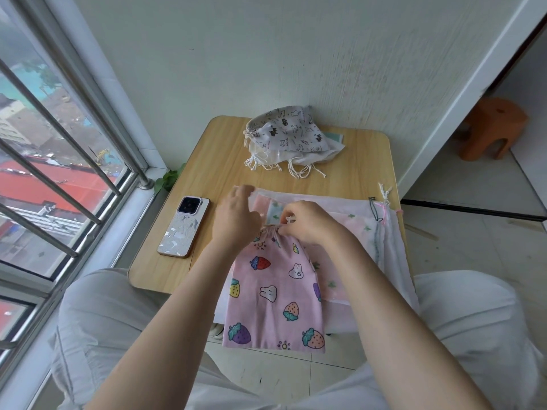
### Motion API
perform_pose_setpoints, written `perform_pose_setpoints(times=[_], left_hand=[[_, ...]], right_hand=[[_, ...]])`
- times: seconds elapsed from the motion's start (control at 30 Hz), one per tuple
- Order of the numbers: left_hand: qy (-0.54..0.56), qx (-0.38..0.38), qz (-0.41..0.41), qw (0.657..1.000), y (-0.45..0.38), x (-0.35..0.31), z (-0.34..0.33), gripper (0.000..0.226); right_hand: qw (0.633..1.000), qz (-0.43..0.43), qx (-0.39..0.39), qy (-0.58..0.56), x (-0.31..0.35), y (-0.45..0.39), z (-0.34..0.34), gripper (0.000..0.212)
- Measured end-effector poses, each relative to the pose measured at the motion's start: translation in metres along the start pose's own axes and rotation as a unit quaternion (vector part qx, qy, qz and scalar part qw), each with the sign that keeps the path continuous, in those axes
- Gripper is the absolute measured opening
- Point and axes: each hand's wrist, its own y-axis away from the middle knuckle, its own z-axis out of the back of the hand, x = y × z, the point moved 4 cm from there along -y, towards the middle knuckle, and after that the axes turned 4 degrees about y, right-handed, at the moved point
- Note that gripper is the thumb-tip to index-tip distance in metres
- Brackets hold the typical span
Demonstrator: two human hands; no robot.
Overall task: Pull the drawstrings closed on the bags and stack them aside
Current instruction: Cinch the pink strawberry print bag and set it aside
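A pink bag with strawberries and rabbits [275, 294] hangs over the near edge of the small wooden table [225, 161], its top gathered tight. My left hand [236, 220] holds the gathered neck from the left. My right hand [307, 221] pinches the drawstring at the neck from the right. Under it lies a flat pile of pale pink and white bags [355, 220] with cords at the right edge. A stack of closed bags [293, 134], topped by a grey one with cat prints, sits at the table's far side.
A phone [185, 226] lies face down on the table's left part. A window with metal bars [59, 161] runs along the left, a wall stands behind the table. An orange stool [491, 128] is at the far right. My knees flank the table.
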Motion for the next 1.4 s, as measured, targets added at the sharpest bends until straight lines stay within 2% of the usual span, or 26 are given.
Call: perform_pose_setpoints(times=[0.07,0.13,0.23,0.3,0.37,0.43,0.53,0.7,0.8,0.9,0.97,1.07,1.13,1.17,1.27,1.33,1.4], left_hand=[[0.054,0.104,-0.025,0.993,0.000,-0.010,-0.006,0.043],[0.021,0.166,-0.006,0.986,0.000,-0.010,-0.010,0.031],[-0.059,0.167,-0.002,0.984,-0.003,-0.005,-0.007,0.015],[-0.088,0.179,0.001,0.980,-0.004,-0.003,-0.007,0.022],[-0.072,0.202,0.008,0.977,-0.005,-0.005,-0.008,0.029],[0.016,0.215,0.035,0.976,-0.004,-0.008,-0.008,0.028],[0.196,0.207,0.100,0.953,-0.001,-0.009,-0.008,0.022],[0.336,0.173,0.135,0.916,0.007,-0.001,-0.019,0.021],[0.338,0.137,0.134,0.921,0.008,0.004,-0.025,0.019],[0.292,0.117,0.120,0.942,0.006,0.006,-0.029,0.018],[0.243,0.117,0.096,0.958,0.004,0.003,-0.029,0.018],[0.132,0.155,0.025,0.979,0.004,-0.006,-0.028,0.017],[0.085,0.182,-0.010,0.980,0.004,-0.010,-0.031,0.023],[0.075,0.187,-0.017,0.979,0.004,-0.010,-0.032,0.027],[0.133,0.179,0.020,0.975,0.003,-0.006,-0.029,0.026],[0.211,0.187,0.073,0.957,0.005,-0.003,-0.026,0.024],[0.266,0.208,0.118,0.934,0.007,-0.003,-0.022,0.025]], right_hand=[[1.000,0.006,-0.013,-0.008,0.000,0.000,0.001,0.019],[1.000,0.002,-0.023,-0.009,-0.003,-0.001,0.000,0.020],[0.999,-0.009,-0.033,0.003,-0.008,-0.002,0.001,0.018],[0.999,-0.015,-0.034,0.005,-0.010,-0.002,0.000,0.017],[0.999,-0.015,-0.031,0.003,-0.011,-0.002,-0.002,0.015],[1.000,-0.016,-0.027,0.003,-0.010,-0.001,-0.003,0.013],[1.000,-0.009,-0.022,0.003,-0.008,-0.002,-0.006,0.015],[1.000,-0.015,-0.019,-0.010,-0.008,0.000,-0.007,0.013],[0.998,-0.032,-0.007,-0.051,-0.010,0.002,-0.006,0.018],[0.999,-0.045,0.012,0.007,-0.015,-0.001,-0.005,0.019],[0.998,-0.059,0.020,0.020,-0.014,0.000,-0.001,0.033],[0.995,-0.055,0.014,-0.087,-0.009,0.000,0.009,0.036],[0.983,-0.034,-0.014,-0.180,-0.004,0.000,0.014,0.041],[0.973,-0.024,-0.031,-0.229,0.000,0.000,0.016,0.037],[0.923,0.013,-0.071,-0.378,0.006,0.000,0.018,0.016],[0.918,0.032,-0.097,-0.382,0.000,0.000,0.016,0.032],[0.936,0.029,-0.097,-0.338,-0.008,-0.001,0.008,0.039]])
